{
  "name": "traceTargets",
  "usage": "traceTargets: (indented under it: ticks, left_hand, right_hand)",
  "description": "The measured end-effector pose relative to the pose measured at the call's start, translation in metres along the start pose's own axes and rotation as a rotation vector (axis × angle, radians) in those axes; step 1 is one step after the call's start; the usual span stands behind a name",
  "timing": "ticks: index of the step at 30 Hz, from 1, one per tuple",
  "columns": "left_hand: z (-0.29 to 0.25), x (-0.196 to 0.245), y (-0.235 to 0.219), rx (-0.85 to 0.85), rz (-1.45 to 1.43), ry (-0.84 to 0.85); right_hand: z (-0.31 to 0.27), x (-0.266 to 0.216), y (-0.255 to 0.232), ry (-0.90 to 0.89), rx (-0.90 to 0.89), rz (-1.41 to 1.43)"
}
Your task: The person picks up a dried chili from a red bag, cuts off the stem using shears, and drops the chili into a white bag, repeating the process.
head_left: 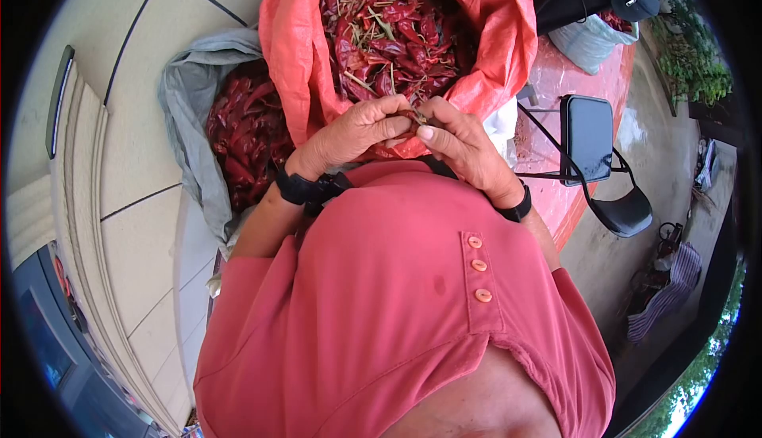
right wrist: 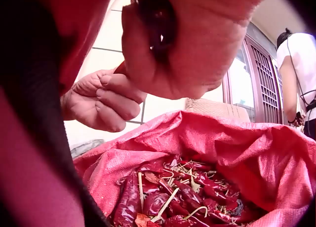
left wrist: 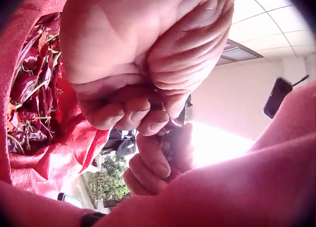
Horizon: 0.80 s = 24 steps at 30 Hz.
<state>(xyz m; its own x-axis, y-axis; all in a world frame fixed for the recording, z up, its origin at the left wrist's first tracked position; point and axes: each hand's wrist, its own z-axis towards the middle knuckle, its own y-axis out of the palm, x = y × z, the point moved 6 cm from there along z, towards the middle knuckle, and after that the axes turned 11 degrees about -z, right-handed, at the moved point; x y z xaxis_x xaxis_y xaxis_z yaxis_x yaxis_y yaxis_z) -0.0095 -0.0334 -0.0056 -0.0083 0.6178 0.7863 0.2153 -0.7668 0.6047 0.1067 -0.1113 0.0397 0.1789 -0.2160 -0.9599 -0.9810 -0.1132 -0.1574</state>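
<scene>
Over the near rim of a red woven sack [head_left: 290, 41], my two hands meet fingertip to fingertip. A small dried red chili with a brownish stem end [head_left: 416, 118] is pinched between them. My left hand [head_left: 349, 132] grips it with thumb and curled fingers. From the other side, my right hand [head_left: 468, 144] pinches it by the stem end with thumb and forefinger. In the right wrist view, a dark, glossy red chili [right wrist: 158, 22] shows inside the curl of my right hand. Dried chilies [head_left: 389, 33] mixed with pale stems fill the red sack.
A grey sack [head_left: 186, 81] of dried chilies stands to the left. On the right are a red table [head_left: 571, 73], a black bag with a strap [head_left: 587, 136] and a pale sack [head_left: 587, 45]. A person in white [right wrist: 298, 64] stands beyond the red sack.
</scene>
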Motion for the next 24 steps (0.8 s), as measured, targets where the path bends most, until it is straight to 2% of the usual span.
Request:
traceTargets:
  ticks: [1, 4, 7, 13, 15, 17, 18, 22, 24]
  left_hand:
    - [-0.001, -0.002, 0.000, -0.024, -0.036, -0.014]
    - [-0.001, 0.000, 0.006, -0.070, -0.183, 0.022]
    - [-0.002, 0.001, 0.005, -0.069, -0.177, -0.023]
    - [-0.001, -0.002, 0.002, -0.033, -0.143, 0.004]
    - [-0.002, 0.001, 0.002, -0.016, -0.123, -0.006]
    - [0.000, 0.002, 0.002, 0.011, -0.118, 0.002]
    - [0.001, 0.003, 0.002, 0.033, -0.121, 0.018]
    - [0.001, 0.007, 0.004, 0.040, -0.106, 0.075]
    - [0.000, 0.005, 0.003, 0.023, -0.045, 0.039]
  right_hand:
    - [-0.001, 0.005, 0.003, 0.069, -0.057, 0.183]
    - [-0.001, 0.004, 0.006, 0.074, -0.166, 0.505]
    - [0.000, 0.005, 0.003, 0.079, -0.212, 0.618]
    - [0.003, 0.000, -0.007, -0.048, 0.087, 0.390]
    - [0.003, -0.008, -0.007, -0.112, 0.105, 0.075]
    - [0.000, -0.015, -0.010, -0.198, 0.198, -0.365]
    - [-0.002, -0.015, -0.011, -0.094, 0.168, -0.435]
    - [-0.003, -0.017, -0.008, -0.128, 0.176, -0.514]
    - [-0.003, -0.012, -0.008, -0.128, 0.160, -0.544]
